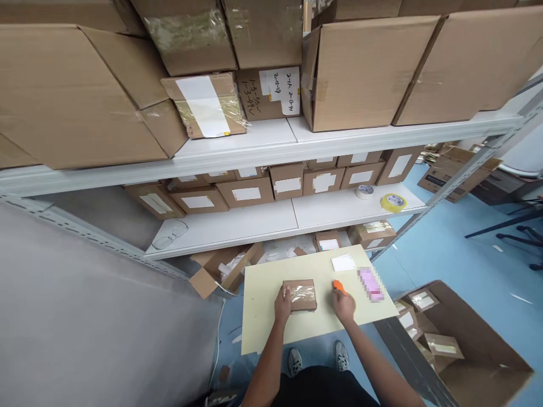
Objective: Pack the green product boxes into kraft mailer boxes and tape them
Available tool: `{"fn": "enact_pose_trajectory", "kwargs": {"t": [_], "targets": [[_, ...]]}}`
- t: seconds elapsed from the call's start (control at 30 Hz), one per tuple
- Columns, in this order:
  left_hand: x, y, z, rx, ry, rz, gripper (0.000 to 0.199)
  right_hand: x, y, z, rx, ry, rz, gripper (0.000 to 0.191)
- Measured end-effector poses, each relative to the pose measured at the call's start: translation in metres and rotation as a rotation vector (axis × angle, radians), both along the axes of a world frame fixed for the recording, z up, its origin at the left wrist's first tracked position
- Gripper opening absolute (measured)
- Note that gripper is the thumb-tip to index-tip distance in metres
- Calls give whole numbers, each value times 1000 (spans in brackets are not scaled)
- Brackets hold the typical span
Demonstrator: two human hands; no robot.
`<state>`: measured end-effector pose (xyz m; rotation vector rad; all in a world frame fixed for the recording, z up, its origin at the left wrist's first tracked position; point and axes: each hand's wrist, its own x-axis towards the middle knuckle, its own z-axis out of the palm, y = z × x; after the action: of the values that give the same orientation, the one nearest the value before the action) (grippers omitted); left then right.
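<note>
A small brown cardboard box [302, 295] with shiny clear tape across its top lies on the pale yellow board [263, 316]. My left hand [283, 305] grips its left edge, thumb on top. To the right of the box, my right hand [343, 304] is closed around an orange tool [339, 286], whose front end points up and left. Part of a yellowish ring shows beside my right hand, mostly hidden by it. White paper labels [343, 263] lie at the board's back edge, and a blurred pink item [370, 284] rests near its right side.
Metal shelving [254, 148] holding many boxes stands ahead. Two tape rolls, one white [364, 192] and one yellow [393, 202], and glasses [170, 234] sit on the middle shelf. A large open carton [475, 322] with small boxes is at the right. An open box [206, 282] lies left.
</note>
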<state>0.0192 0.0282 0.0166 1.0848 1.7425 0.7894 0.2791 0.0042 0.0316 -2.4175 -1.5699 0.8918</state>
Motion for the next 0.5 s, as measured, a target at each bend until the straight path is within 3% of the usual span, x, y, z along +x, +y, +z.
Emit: {"fn": "enact_pose_trajectory", "kwargs": {"t": [0.17, 0.23, 0.37, 0.5], "targets": [[-1, 8, -1, -35, 6, -2, 58, -65, 3, 28, 41, 623, 43, 68], [0, 13, 1, -60, 7, -14, 59, -79, 4, 33, 50, 739, -7, 72], [8, 13, 1, 12, -80, -36, 65, -71, 8, 38, 49, 817, -105, 71], [20, 0, -12, 119, -183, -28, 77, -43, 7, 30, 142, 712, -203, 72]]}}
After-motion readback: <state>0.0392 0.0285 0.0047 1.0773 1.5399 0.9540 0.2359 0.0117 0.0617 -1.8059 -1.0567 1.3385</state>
